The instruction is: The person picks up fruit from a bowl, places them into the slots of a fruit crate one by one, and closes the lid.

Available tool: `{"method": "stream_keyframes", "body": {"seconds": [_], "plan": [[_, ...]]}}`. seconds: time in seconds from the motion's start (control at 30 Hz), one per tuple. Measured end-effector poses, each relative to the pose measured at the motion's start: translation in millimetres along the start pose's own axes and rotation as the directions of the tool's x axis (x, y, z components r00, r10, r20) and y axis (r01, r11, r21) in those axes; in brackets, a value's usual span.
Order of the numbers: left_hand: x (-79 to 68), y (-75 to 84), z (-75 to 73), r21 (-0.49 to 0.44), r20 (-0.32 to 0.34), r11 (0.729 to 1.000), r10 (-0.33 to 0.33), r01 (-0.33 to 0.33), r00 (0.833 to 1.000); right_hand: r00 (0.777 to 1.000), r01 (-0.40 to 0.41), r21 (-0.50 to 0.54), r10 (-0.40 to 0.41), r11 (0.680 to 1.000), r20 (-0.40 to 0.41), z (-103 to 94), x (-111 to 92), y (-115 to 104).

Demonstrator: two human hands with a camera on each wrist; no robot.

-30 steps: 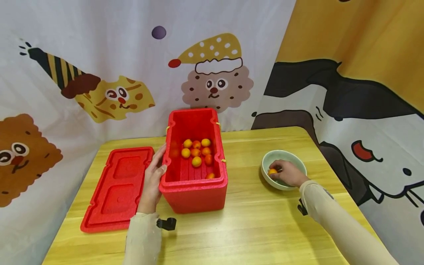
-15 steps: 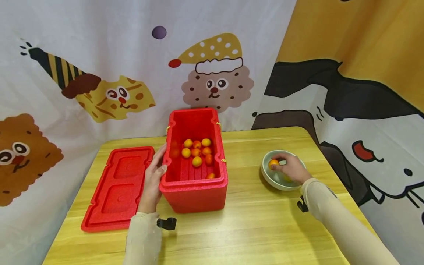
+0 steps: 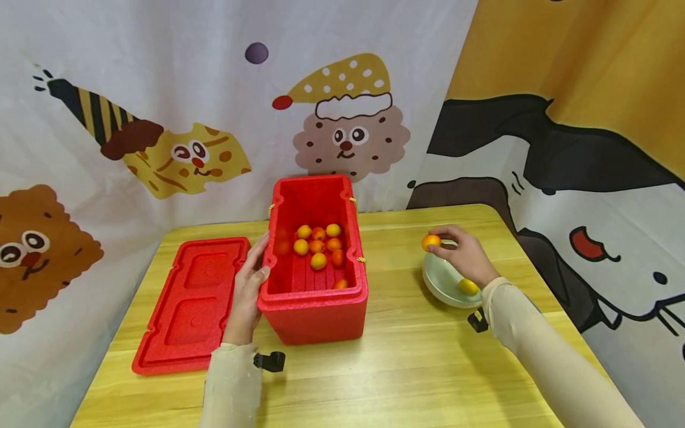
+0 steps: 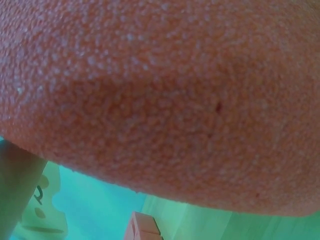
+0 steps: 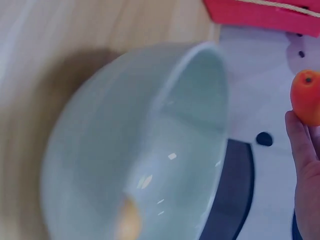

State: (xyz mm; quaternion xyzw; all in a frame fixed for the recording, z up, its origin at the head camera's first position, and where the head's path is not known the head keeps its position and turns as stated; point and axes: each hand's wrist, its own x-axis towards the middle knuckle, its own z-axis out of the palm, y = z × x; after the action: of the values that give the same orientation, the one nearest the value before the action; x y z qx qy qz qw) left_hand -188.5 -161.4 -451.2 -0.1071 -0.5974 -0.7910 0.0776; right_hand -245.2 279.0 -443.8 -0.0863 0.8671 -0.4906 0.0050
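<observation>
My right hand (image 3: pixel 464 257) pinches a small round orange fruit (image 3: pixel 430 242) between thumb and fingertips, above the far left rim of the pale green bowl (image 3: pixel 434 284). Close up in the right wrist view, the fruit (image 5: pixel 306 97) is orange-red with a dark stem spot. One yellow fruit (image 3: pixel 468 287) lies inside the bowl. Along the left side of the uncovered red foam box (image 3: pixel 323 324) rests my left hand (image 3: pixel 247 297), fingers stretched along its outer wall and thumb by the rim. Several orange and yellow fruits (image 3: pixel 317 245) sit on the box floor. Red foam (image 4: pixel 160 110) fills most of the left wrist view.
A red lid (image 3: pixel 195 297) with two recessed panels lies flat on the wooden table (image 3: pixel 396 368), left of the box. Yellow cords (image 3: pixel 361 259) show on the box sides. A printed curtain (image 3: pixel 214 71) hangs right behind the table.
The right hand has lifted the orange fruit out of the bowl and up to its far left rim, exposing the yellow fruit inside. My left hand and the box stay in place.
</observation>
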Motion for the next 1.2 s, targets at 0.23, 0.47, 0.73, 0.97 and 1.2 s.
{"method": "stream_keyframes", "body": {"seconds": [0.23,0.47,0.73,0.97,1.2], "plan": [[-1.0,1.9,0.3,0.002,0.008,1.0,-0.005,0.005,1.0,0.997,0.068,0.049,-0.067,0.996,-0.024,2.8,10,-26],[0.7,3.3,-0.4,0.007,0.019,1.0,-0.001,0.001,1.0,0.987,0.154,0.06,-0.15,0.986,-0.063,1.7,19,-50],[-0.4,2.0,-0.5,0.013,0.004,1.0,-0.01,0.01,1.0,0.974,0.212,0.081,-0.204,0.974,-0.1,9.8,35,-74],[-0.4,0.2,-1.0,0.01,0.003,1.0,-0.001,0.001,1.0,0.968,0.236,0.049,-0.231,0.971,-0.098,18.9,38,-112],[-0.3,0.7,-1.3,0.02,0.002,1.0,-0.001,0.001,1.0,0.969,0.233,0.049,-0.228,0.971,-0.09,25.8,40,-142]]}}
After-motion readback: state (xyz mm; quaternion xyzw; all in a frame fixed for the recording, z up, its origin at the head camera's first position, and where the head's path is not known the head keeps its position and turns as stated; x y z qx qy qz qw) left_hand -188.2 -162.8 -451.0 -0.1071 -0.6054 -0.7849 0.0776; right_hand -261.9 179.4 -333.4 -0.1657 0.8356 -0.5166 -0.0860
